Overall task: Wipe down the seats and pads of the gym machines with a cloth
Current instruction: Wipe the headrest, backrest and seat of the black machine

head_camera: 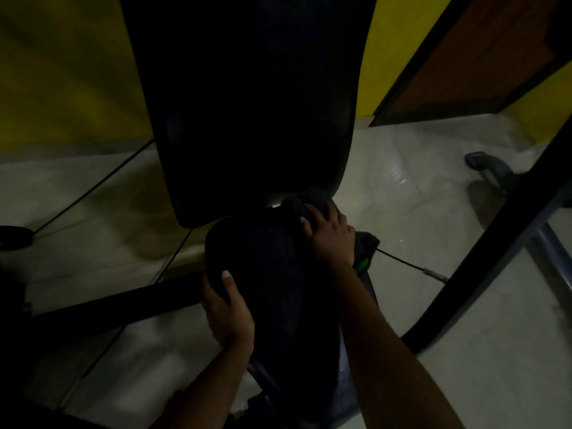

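Observation:
A black padded seat (272, 274) of a gym machine lies below me, with its tall black back pad (250, 103) rising beyond it. My right hand (331, 233) presses a dark cloth (306, 199) onto the seat's far right corner, near the gap under the back pad. My left hand (227, 308) grips the seat's left edge, thumb on top. The light is dim and the cloth's outline is hard to make out.
Black frame bars (495, 243) slant across the right, and another bar (108, 311) runs low on the left. Thin cables (93, 190) cross the pale tiled floor (464, 366). A yellow wall (62, 72) and a brown wooden panel (483, 57) stand behind.

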Motion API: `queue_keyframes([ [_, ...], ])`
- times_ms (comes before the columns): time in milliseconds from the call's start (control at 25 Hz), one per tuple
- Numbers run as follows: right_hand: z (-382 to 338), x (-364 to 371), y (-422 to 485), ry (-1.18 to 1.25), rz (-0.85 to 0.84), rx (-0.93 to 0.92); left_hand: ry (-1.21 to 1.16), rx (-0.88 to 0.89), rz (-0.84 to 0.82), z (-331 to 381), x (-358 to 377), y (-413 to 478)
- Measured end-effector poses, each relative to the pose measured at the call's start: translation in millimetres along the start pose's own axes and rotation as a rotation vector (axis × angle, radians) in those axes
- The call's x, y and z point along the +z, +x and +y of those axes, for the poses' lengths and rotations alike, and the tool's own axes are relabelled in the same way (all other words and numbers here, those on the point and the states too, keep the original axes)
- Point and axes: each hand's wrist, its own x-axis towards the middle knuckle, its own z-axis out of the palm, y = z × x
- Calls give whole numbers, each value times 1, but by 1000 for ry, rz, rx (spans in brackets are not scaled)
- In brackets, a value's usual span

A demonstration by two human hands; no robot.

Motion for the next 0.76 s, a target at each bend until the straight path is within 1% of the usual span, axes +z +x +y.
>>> queue_keyframes([
  [80, 9, -2, -25, 19, 17, 184, 20, -7, -6, 0, 1, -1],
  [120, 6, -5, -41, 20, 11, 248, 30, -10, -11, 0, 1, -2],
  [200, -16, 2, -77, -16, 18, 298, 38, -18, -30, 1, -1, -2],
  [240, -31, 9, -96, -51, 61, 273, 30, -23, -41, 2, -2, -2],
  [320, -63, 21, -135, -64, 173, 158, -7, -27, -75, 4, -5, -3],
  [360, -74, 24, -155, -51, 162, 89, -33, -24, -114, 4, -9, -4],
  [440, -72, 28, -192, -99, 97, -57, -69, -18, -207, 1, -17, -8],
  [480, -60, 27, -205, -130, 94, -96, -80, -18, -241, -1, -22, -12],
  [520, -44, 22, -209, -130, 102, -96, -92, -18, -268, -5, -26, -17],
  [560, -28, 17, -207, -117, 124, -47, -96, -21, -294, -6, -31, -24],
  [640, -2, 4, -193, -78, 138, 119, -91, -40, -336, -5, -41, -38],
  [720, 0, -2, -180, -12, 107, 275, -86, -45, -372, -8, -51, -52],
  [760, -5, -2, -181, 15, 136, 317, -55, -23, -378, -10, -53, -63],
])
